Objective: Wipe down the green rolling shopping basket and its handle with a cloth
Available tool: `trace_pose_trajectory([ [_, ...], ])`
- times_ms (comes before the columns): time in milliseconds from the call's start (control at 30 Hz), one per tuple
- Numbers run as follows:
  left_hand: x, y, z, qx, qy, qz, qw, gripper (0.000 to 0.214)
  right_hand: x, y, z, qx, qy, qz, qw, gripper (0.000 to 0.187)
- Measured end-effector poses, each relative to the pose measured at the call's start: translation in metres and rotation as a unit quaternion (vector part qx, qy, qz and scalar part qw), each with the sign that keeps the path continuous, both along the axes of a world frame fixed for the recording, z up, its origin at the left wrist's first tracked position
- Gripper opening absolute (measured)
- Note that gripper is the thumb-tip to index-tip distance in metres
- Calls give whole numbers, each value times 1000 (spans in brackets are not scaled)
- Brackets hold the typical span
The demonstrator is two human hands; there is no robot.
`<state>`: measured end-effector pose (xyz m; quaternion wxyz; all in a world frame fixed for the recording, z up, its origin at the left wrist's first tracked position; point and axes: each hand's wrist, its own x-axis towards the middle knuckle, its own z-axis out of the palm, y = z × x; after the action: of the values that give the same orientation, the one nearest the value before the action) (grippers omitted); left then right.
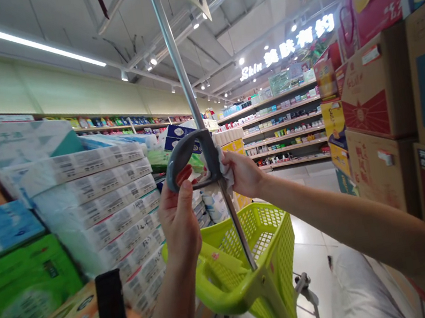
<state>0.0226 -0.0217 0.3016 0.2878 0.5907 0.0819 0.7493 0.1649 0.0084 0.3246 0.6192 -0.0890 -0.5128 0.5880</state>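
My left hand (178, 221) is closed around the lower left curve of a grey loop handle (208, 151), thumb toward me. The handle sits on a slanting metal pole (181, 66) that rises out of a lime-green plastic shopping basket cart (236, 299). Pinched in my right hand (244, 172) is a crumpled white wipe or tissue (226, 172), pressed against the right side of the handle where it joins the pole. My right fingertips are partly hidden behind the cloth.
Stacked white paper packs (121, 196) line the left, with a black phone (110, 300) lying on an orange carton in front. Cardboard boxes (373, 94) rise on the right. Behind stand stocked shelves (285, 133). My grey-clothed leg (356, 287) is lower right, over a tiled floor.
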Motion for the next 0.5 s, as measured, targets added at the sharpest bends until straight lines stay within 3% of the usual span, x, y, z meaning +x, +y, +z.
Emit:
trace_pose_trajectory([
  [233, -11, 3, 1, 6, 14, 20, 1000, 27, -9, -7, -27, -22, 10, -7, 1000, 9],
  [500, -21, 8, -2, -24, -22, 51, 998, 30, -28, -10, -78, -17, -68, -11, 997, 22],
])
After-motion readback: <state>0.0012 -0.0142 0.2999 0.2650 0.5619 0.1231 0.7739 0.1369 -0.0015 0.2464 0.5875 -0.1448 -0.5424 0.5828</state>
